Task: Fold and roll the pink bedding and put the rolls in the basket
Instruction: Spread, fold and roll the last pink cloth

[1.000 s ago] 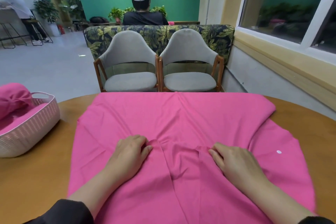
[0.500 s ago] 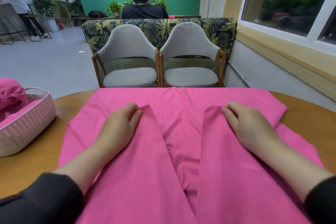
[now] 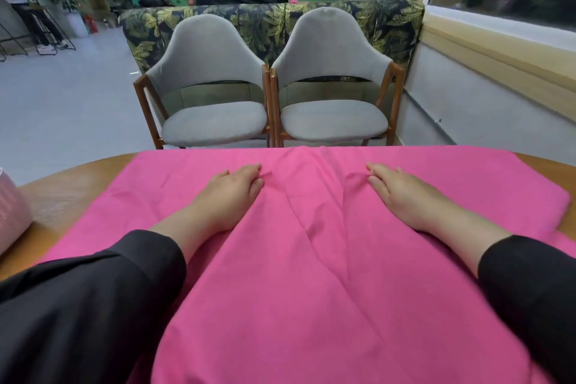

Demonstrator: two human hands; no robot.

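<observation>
The pink bedding [image 3: 311,259] lies spread over the round wooden table [image 3: 71,193]. Its near layer is folded forward over the rest. My left hand [image 3: 230,193] lies on the cloth left of centre and pinches a corner of the folded layer at its fingertips. My right hand [image 3: 402,193] does the same right of centre, with a small raised corner of cloth beside its thumb. Both corners sit close to the bedding's far edge. Only a sliver of the pink-white basket [image 3: 12,215] shows at the left edge of the view.
Two grey chairs [image 3: 215,87] [image 3: 330,87] stand just beyond the table's far edge, with a leaf-patterned sofa back behind them. A person sits facing away behind the sofa. A wall with a window ledge runs along the right.
Both hands have carried the near edge of the bedding forward, from mid-table almost to the far edge, folding the cloth over itself. The view has tilted down, and the basket has slid nearly out of view.
</observation>
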